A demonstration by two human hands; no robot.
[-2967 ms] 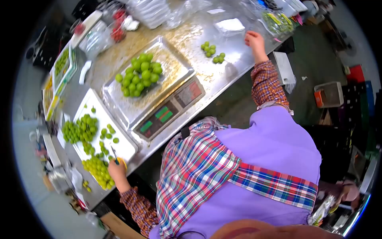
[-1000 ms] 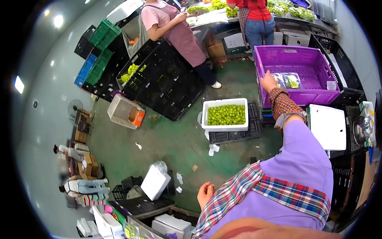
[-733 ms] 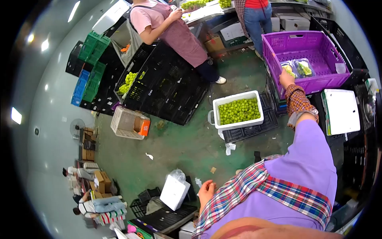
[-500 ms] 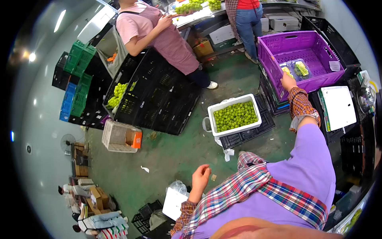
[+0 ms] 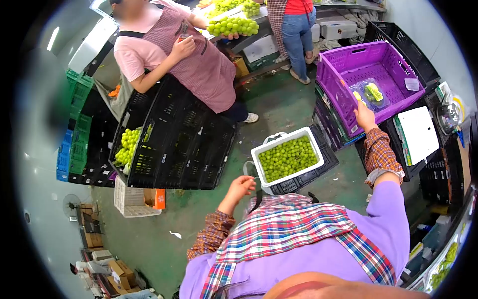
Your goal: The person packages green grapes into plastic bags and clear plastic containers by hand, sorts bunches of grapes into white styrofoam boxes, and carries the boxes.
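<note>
My right hand (image 5: 365, 118) is closed on the near rim of a purple crate (image 5: 343, 112), beside clear packs (image 5: 372, 93) with green and yellow contents inside it. In front of my apron, my left hand (image 5: 239, 189) is raised with its fingers curled together and nothing visible in them. Just beyond it, a white tub (image 5: 319, 152) full of loose green grapes (image 5: 289, 158) rests on a black crate (image 5: 331, 159). My left fingertips appear close to the tub's near-left corner.
At the left, a co-worker (image 5: 184, 65) holds a green grape bunch (image 5: 233, 26) beside stacked black crates (image 5: 174, 144). Another person (image 5: 294, 37) stands at the far table. A white foam lid (image 5: 417, 134) lies right of the purple crate. A pale basket (image 5: 130, 199) sits on the floor.
The view has turned from the table with the scale and grapes to the crates. Recently my left hand moved up toward the tub; my right stayed at the purple crate. The co-worker now appears nearer.
</note>
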